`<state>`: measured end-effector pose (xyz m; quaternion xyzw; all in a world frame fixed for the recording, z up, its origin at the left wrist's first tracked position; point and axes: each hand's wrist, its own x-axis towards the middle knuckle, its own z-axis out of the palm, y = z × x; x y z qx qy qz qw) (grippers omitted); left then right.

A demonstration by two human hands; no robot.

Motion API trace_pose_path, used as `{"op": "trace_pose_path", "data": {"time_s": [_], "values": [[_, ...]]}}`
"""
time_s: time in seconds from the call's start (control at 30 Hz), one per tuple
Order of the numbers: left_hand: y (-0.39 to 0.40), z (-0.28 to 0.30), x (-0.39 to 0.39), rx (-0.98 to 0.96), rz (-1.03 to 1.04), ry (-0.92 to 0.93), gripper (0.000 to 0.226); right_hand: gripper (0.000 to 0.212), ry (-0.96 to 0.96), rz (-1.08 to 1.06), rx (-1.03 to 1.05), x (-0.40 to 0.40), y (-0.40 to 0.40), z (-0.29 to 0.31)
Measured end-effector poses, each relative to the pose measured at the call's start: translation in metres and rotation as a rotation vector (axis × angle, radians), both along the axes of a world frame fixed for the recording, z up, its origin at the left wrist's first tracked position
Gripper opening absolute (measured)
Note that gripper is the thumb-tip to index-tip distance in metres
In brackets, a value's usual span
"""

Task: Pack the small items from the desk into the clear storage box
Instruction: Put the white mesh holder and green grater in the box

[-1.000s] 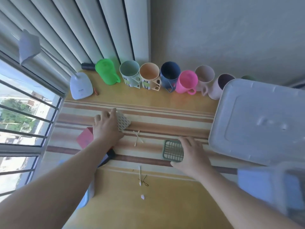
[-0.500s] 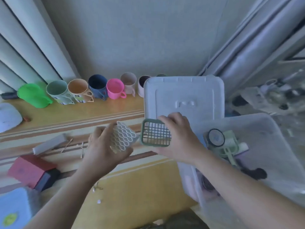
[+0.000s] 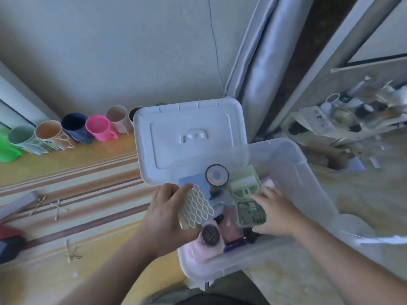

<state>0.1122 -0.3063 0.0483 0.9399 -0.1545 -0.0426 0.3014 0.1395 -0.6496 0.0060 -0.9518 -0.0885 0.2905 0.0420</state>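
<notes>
The clear storage box (image 3: pixel 308 179) stands open beside the desk's right end, with several small items inside. My left hand (image 3: pixel 167 214) grips a white honeycomb-patterned grid (image 3: pixel 197 208) over the box's left rim. My right hand (image 3: pixel 275 214) is inside the box, its fingers on a green square grid (image 3: pixel 250 213) that lies among the items. A round tin (image 3: pixel 217 175), a pale green tray (image 3: pixel 243 183) and a dark round cap (image 3: pixel 210 234) lie in the box too.
The box's white lid (image 3: pixel 189 137) lies on the desk behind the box. A row of coloured cups (image 3: pixel 97 128) lines the wall. Cotton swabs (image 3: pixel 57 209) and a red block (image 3: pixel 8 234) lie on the striped desk (image 3: pixel 88 194) to the left. A cluttered shelf (image 3: pixel 352 115) is at far right.
Both hands lifted the grids off the desk and carried them right to the box. The green grid now lies in the box under my right hand; the white grid hangs over the rim.
</notes>
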Motion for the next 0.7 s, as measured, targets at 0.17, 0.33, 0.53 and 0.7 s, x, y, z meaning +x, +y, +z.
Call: {"op": "trace_pose_path", "data": {"time_s": [0.17, 0.33, 0.53, 0.7], "values": [[-0.064, -0.004, 0.004, 0.043, -0.022, 0.003, 0.100, 0.104, -0.085, 0.134, 0.058, 0.026, 0.008, -0.016], [-0.094, -0.013, 0.010, 0.080, 0.042, 0.089, 0.106, 0.105, -0.061, 0.210, 0.081, 0.026, 0.016, -0.027], [-0.104, -0.028, 0.006, 0.149, 0.060, 0.151, 0.106, 0.105, -0.053, 0.077, 0.387, 0.016, -0.007, -0.021], [-0.118, -0.036, 0.003, 0.096, 0.005, 0.157, 0.103, 0.112, -0.115, 0.124, 0.447, 0.004, -0.017, 0.004]]}}
